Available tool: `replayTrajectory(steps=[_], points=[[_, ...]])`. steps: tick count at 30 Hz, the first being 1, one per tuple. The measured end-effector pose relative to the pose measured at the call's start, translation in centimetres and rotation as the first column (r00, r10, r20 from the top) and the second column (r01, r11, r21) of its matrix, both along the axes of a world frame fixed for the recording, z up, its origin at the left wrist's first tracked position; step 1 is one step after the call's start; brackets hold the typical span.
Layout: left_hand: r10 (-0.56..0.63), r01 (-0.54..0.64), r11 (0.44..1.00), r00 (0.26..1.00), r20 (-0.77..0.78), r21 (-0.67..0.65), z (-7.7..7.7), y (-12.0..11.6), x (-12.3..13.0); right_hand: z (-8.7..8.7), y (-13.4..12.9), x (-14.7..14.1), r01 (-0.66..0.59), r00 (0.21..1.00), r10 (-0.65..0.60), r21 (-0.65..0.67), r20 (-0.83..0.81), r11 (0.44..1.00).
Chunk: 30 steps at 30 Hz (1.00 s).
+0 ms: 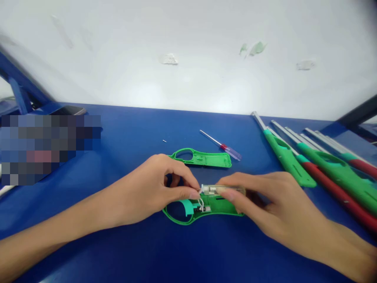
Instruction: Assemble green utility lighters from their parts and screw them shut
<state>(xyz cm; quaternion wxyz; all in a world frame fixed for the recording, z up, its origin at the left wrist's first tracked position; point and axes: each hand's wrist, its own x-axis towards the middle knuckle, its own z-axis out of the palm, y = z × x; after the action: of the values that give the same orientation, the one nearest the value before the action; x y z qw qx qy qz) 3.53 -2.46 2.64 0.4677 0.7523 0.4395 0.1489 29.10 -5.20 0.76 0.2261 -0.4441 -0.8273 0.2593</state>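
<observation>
My right hand (262, 200) grips a clear tank (210, 190) with a white end, held level above an open green shell (224, 205). At the tank's white end, my left hand (165, 182) pinches a thin white tube (201, 203), thumb and forefinger together. The tube curves down into the shell. Inside the shell lies a turquoise trigger (187, 207), beside small metal parts. Just behind my hands rests the other green shell half (213, 158), its hollow side up. My left hand covers its left end.
A screwdriver (222, 146) with a clear purple handle lies behind the shells, a tiny metal pin (164, 141) to its left. Several green and red lighters (282, 159) lie along the right. A dark flat device (70, 110) and a blurred area are at the left.
</observation>
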Motion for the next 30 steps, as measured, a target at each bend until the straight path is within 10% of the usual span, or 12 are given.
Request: replayTrajectory(steps=[30], points=[[0.1, -0.095, 0.994, 0.991, 0.083, -0.061, 0.13, 0.13, 0.26, -0.18, 0.53, -0.01, -0.036, 0.999, 0.035, 0.012, 0.008, 0.999]])
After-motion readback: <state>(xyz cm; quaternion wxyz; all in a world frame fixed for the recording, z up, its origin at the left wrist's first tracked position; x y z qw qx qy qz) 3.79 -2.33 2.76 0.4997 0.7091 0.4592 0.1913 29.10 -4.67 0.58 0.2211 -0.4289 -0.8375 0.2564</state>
